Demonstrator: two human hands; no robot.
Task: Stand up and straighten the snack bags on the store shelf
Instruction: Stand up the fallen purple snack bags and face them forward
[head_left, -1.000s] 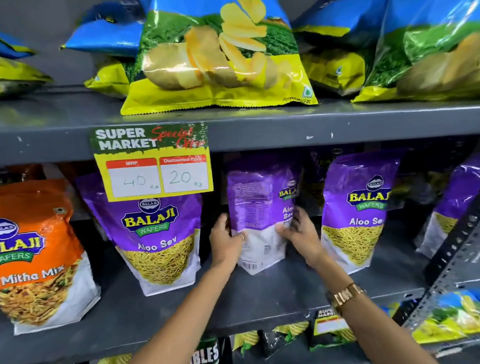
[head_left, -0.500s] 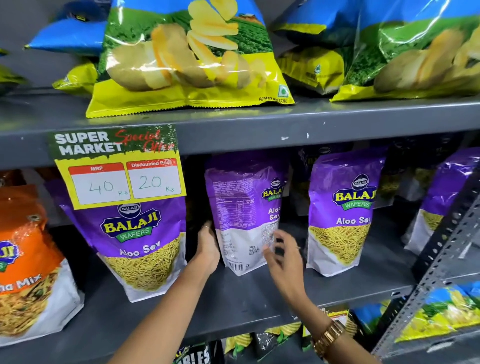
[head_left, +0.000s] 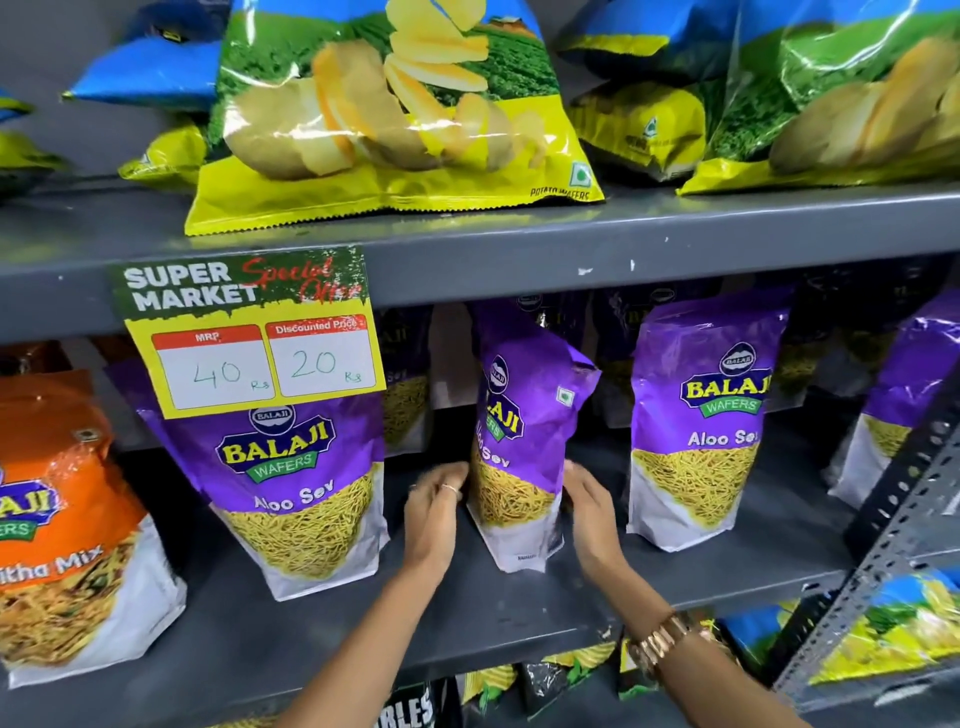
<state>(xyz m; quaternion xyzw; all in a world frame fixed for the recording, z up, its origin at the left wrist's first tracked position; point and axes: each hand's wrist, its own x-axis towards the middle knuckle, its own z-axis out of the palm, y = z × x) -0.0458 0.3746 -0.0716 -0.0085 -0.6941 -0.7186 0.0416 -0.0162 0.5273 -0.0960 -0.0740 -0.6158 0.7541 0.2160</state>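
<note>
From my remote seat, the middle Aloo Sev pouch (head_left: 519, 441) has changed most. A second ago its printed back panel faced me, with both hands clamped on its lower edges; now it is turned so the logo side shows, though still angled, its front facing partly left and its top leaning to the right. I judge the turn about half done: it needs a further twist to sit square like the Aloo Sev pouch to the right (head_left: 698, 426) and the larger Aloo Sev pouch on the left (head_left: 291, 483).

The pouch stands on the grey middle shelf (head_left: 467, 613), near its front edge, between those two neighbours and clear of both.

My left hand (head_left: 434, 514) is at the pouch's lower left side, fingers (head_left: 452, 475) loosely curled and open, tips at or just touching the bag; motion blur stops me saying which. My right hand (head_left: 589, 506) sits at the lower right edge, fingers spread and partly behind the bag, seemingly pressing the side rather than gripping. Neither hand wraps the pouch; it bears on its own base between the two palms.

The price sign (head_left: 249, 332) hangs from the shelf above, untouched.
</note>
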